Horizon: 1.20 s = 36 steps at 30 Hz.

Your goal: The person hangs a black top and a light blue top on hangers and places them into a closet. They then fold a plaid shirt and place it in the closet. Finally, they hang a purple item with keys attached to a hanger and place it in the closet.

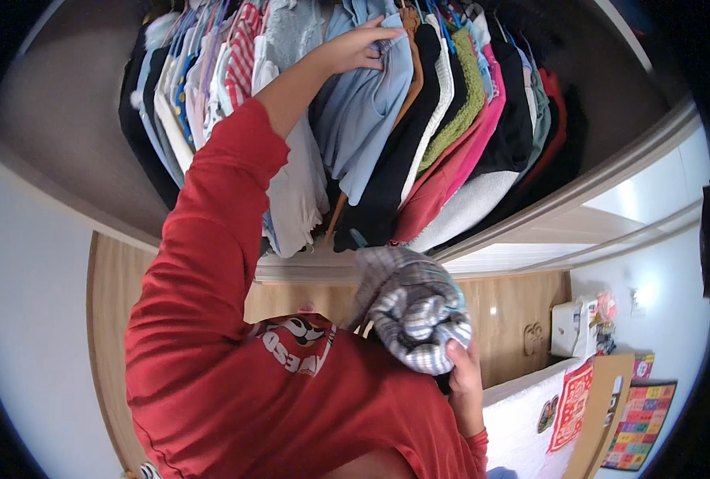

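At the top of the view my left hand (363,46) reaches into the row of hanging clothes. Its fingers are stretched out and apart, resting against a light blue shirt (375,100). Low in front of my body, my right hand (464,369) grips a bundled grey-and-white plaid garment (413,307), its thumb pressed against the cloth. The garment is bunched up, so its exact kind does not show. Beside the blue shirt hang a brown garment (412,80) and a black one (395,164).
The wardrobe (75,128) holds several more clothes, including a red-striped garment (241,56), a green knit (463,100) and a pink-red one (459,172). Wooden floor (523,319) lies below. To the right are slippers (533,338), a white box (569,329) and a white-covered surface (519,431).
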{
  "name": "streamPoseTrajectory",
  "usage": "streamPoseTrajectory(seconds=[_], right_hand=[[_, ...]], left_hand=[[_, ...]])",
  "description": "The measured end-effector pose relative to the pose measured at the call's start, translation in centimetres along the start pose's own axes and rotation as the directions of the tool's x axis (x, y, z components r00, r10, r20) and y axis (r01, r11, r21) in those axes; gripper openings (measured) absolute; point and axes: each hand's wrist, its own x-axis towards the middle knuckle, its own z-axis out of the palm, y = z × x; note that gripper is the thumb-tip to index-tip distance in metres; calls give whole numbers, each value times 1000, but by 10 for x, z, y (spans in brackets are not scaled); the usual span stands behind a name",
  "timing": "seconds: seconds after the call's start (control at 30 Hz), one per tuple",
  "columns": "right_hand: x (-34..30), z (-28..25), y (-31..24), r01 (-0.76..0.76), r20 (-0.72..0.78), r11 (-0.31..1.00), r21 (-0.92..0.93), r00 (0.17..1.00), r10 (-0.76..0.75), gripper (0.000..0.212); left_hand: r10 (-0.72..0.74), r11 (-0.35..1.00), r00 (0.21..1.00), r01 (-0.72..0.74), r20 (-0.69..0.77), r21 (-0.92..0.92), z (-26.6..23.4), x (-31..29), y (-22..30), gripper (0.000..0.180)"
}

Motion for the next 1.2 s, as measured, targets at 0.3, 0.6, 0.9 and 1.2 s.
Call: streamPoseTrajectory(seconds=[0.3,0.6,0.9,1.2], right_hand=[[70,67,-57,72,310,994,78,946,-93,80],[119,188,-98,435,308,900,16,854,-419,69],[241,305,-137,589,22,805,72,806,-591,56],[379,353,-185,864,8,500,56,500,-866,74]], left_hand=[[-283,923,683,2,-673,-386,-69,-29,-85,31],[-325,912,756,92,-569,-399,-166,0,-127,30],[-337,877,855,133,-394,-462,-189,-23,-89,33],[-350,850,875,146,-335,-507,-171,-33,-68,37]])
